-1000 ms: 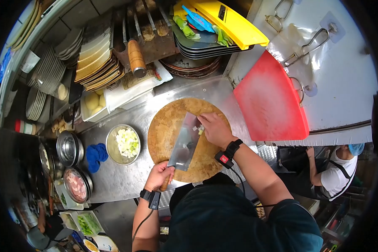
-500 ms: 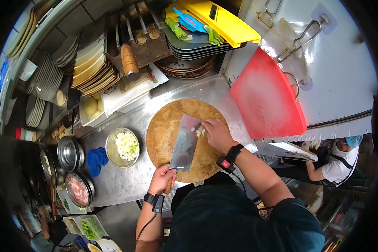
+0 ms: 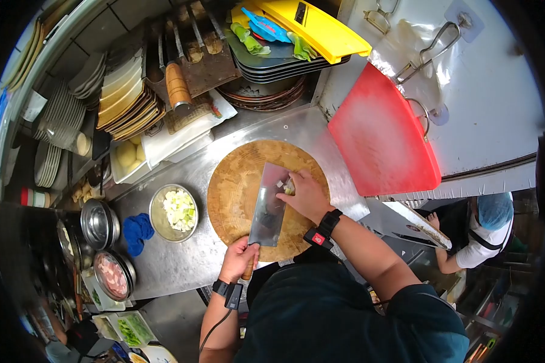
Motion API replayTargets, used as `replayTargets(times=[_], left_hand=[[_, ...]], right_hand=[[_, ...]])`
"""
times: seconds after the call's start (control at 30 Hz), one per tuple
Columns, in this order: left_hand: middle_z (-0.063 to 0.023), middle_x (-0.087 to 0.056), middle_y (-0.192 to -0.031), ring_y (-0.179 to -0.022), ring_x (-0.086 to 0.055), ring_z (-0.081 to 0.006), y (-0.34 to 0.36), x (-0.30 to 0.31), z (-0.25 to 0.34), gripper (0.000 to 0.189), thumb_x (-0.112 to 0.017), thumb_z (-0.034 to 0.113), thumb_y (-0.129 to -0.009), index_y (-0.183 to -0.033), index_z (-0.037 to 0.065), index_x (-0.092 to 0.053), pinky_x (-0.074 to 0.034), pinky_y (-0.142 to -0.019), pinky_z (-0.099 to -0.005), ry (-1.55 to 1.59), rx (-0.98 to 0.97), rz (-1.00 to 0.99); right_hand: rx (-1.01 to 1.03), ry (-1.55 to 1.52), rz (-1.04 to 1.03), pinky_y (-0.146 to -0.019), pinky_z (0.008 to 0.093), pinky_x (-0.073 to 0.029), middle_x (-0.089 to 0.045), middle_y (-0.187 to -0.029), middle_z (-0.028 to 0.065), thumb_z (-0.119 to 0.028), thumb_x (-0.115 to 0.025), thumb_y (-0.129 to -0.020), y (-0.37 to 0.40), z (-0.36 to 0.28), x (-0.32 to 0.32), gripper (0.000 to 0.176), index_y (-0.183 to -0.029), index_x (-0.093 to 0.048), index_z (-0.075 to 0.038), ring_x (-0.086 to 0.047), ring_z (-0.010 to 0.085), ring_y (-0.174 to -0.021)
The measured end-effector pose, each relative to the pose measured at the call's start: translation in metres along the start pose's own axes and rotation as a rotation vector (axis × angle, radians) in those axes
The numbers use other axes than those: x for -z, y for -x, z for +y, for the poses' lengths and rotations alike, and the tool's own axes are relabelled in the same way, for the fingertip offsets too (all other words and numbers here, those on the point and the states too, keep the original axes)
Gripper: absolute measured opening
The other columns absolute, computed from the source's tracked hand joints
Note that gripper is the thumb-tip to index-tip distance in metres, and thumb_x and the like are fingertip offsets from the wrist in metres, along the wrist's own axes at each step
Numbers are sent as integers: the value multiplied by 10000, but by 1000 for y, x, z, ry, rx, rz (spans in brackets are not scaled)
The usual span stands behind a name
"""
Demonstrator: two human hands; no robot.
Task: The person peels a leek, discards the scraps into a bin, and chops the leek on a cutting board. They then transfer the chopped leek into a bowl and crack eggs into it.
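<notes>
My left hand (image 3: 240, 259) is closed round the wooden handle of a cleaver (image 3: 269, 209). Its broad blade lies nearly flat over the round wooden chopping board (image 3: 233, 172), pointing away from me. My right hand (image 3: 309, 196) is at the far right part of the blade, thumb and fingers curled round a few pale green and white chopped vegetable pieces (image 3: 289, 187). A few white bits rest on the blade beside them. Left of the board stands a metal bowl (image 3: 157, 227) with similar chopped pieces (image 3: 180, 209) in it.
A blue cloth (image 3: 138, 232) and metal bowls (image 3: 97, 224), one with raw meat (image 3: 111, 275), lie at left. Stacked plates (image 3: 124, 91) and a wooden-handled tool (image 3: 177, 85) sit behind. A red cutting board (image 3: 384, 136) hangs at right. Another person (image 3: 490, 224) works at far right.
My right hand's thumb has spread onto the blade and its fingers have curled round the chopped pieces. The cleaver stays over the board. The other person has shifted.
</notes>
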State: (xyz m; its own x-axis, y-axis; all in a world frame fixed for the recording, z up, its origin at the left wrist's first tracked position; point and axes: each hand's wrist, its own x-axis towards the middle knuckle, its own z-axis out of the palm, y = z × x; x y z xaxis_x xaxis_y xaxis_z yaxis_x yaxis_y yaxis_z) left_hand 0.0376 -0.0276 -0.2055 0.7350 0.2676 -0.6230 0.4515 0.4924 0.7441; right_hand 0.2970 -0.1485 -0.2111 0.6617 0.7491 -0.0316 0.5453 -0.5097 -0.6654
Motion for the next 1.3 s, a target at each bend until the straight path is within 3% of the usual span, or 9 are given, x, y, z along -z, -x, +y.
replayTargets(times=[0.2, 0.27, 0.47, 0.6, 0.77, 1.0, 1.07, 1.2, 1.3], left_hand=[[-8, -576, -684, -548, -548, -97, 0, -1, -1, 158, -595, 110, -1041, -895, 52, -593, -475, -507, -258, 10, -19, -2], [-10, -576, -681, -549, -548, -98, -1, -1, -1, 159, -596, 112, -1041, -893, 52, -592, -474, -507, -258, 12, -19, -2], [-11, -576, -676, -553, -550, -99, -3, 1, -4, 163, -598, 118, -1040, -891, 53, -587, -471, -506, -257, -14, -14, -20], [-9, -576, -679, -556, -551, -98, -4, 0, -3, 161, -599, 118, -1039, -892, 55, -585, -474, -507, -259, -31, -8, -30], [-13, -580, -687, -562, -555, -96, -4, -7, -3, 152, -601, 114, -1036, -897, 53, -590, -485, -511, -261, 20, -8, -19], [-12, -587, -699, -574, -567, -95, 5, -5, -11, 163, -615, 115, -1029, -889, 32, -603, -493, -513, -254, 110, -79, -37], [-13, -585, -692, -577, -572, -94, 20, 2, -9, 154, -620, 106, -1025, -897, 21, -613, -494, -513, -255, 120, -89, 18], [-13, -599, -701, -577, -578, -86, 64, 20, 2, 111, -612, 92, -1027, -980, 2, -655, -490, -512, -250, 159, -190, 238], [-4, -615, -675, -559, -581, -72, 93, 43, 6, 123, -626, 94, -1019, -1064, -3, -686, -478, -516, -245, 45, -274, 466]], right_hand=[[-104, -168, -61, -932, 436, -533, -622, -1141, 238, -167, -818, -806, -2, 9, -5, 558, -1270, -613, 66, -643, 405, -1051], [54, -121, 66, -787, 361, -573, -630, -1092, 180, -92, -834, -778, 1, 19, -12, 565, -1285, -625, 46, -695, 281, -856], [67, -108, 98, -803, 355, -580, -601, -1237, 170, -32, -795, -796, 8, 25, -14, 534, -1300, -625, 15, -707, 269, -878], [-19, -222, 50, -807, 353, -580, -618, -1227, 154, -8, -772, -810, 9, 20, -9, 502, -1290, -630, 17, -707, 263, -882], [10, -236, 143, -810, 376, -570, -666, -1091, 165, 20, -713, -827, 5, 24, -14, 369, -1195, -686, 12, -694, 307, -880], [125, -107, 101, -827, 386, -562, -683, -964, 168, 35, -684, -822, -7, -3, -10, 307, -1126, -718, 9, -675, 343, -894], [289, -75, 162, -759, 371, -559, -704, -983, 164, 16, -717, -822, -18, -14, -22, 310, -1131, -731, -2, -684, 308, -833], [421, -201, 109, -812, 410, -549, -678, -943, 183, -25, -688, -839, -46, -87, -59, 275, -1109, -721, 17, -667, 353, -879], [433, -345, -31, -765, 404, -546, -676, -961, 174, -171, -713, -905, -65, -151, -95, 254, -1085, -718, 8, -670, 337, -856]])
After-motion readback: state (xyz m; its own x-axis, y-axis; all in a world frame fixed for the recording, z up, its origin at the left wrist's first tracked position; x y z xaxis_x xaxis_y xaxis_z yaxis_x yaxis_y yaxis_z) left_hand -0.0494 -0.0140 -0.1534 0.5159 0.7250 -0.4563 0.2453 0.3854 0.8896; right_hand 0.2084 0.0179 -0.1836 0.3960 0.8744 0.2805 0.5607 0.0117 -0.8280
